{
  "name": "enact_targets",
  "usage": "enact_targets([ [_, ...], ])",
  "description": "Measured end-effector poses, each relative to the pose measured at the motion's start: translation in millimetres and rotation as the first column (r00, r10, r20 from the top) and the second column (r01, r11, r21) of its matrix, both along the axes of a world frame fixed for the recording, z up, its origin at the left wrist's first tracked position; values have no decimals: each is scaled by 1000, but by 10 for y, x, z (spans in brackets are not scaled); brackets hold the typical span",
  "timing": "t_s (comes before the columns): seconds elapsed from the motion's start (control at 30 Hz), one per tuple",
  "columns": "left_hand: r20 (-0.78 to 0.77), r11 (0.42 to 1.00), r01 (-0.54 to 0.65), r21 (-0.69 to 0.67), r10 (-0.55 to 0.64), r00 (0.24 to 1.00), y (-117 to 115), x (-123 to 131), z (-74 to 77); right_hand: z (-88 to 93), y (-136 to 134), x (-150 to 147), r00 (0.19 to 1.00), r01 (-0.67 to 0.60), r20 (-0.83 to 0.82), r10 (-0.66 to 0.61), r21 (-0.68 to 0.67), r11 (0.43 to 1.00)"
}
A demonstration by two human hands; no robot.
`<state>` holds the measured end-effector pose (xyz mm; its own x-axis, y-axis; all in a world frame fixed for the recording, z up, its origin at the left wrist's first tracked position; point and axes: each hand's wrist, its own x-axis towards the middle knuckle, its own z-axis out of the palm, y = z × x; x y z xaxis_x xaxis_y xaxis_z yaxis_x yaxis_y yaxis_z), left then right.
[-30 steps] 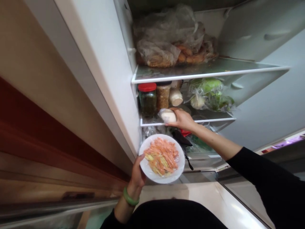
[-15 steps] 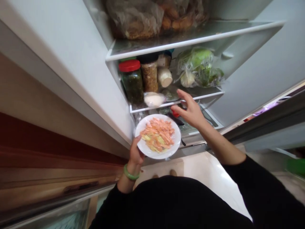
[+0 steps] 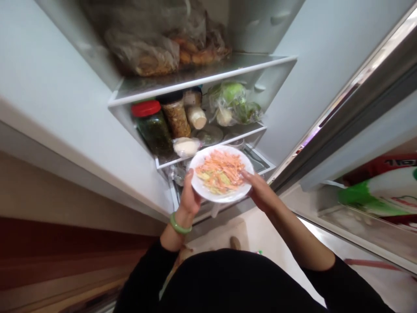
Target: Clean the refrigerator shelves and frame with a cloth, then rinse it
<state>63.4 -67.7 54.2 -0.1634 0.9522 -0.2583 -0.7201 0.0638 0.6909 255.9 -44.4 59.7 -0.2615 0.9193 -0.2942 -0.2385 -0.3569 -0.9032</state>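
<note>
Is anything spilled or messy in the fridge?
Nothing looks spilled. Both hands, left hand and right hand, hold the white plate of shredded carrot level before the open fridge. A small wrapped white lump lies right at the front edge of the middle shelf, beside the red-lidded jar.

2 hands raised side by side in front of the body.

The left hand (image 3: 190, 198) is held upright, palm turned inward, with the thumb pressed up over an edge and the fingers curled out of sight beneath it; a green bangle rings the wrist and a black sleeve covers the forearm below. The right hand (image 3: 260, 193) reaches in from the right at the same height, its back showing, fingers (image 3: 246, 176) stretched forward and slightly bent. The right forearm is bare, with the black sleeve pushed up near the elbow.
</note>
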Motion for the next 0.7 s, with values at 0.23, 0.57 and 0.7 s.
enact_targets([
  [0.23, -14, 999, 40, -11, -40, 999, 760, 172, 452, 358, 1037, 59, 999, 18, 49, -20, 48, 999],
  [0.57, 45, 989, -149, -13, 150, 988, 1154, 257, 518, 571, 2080, -134, 968, -207, 138, 211, -47, 977],
  [0.7, 41, 965, -261, 15, 260, 965, 1165, 370, 521, 595, 2196, -206, 964, -255, 61, 257, -45, 966],
])
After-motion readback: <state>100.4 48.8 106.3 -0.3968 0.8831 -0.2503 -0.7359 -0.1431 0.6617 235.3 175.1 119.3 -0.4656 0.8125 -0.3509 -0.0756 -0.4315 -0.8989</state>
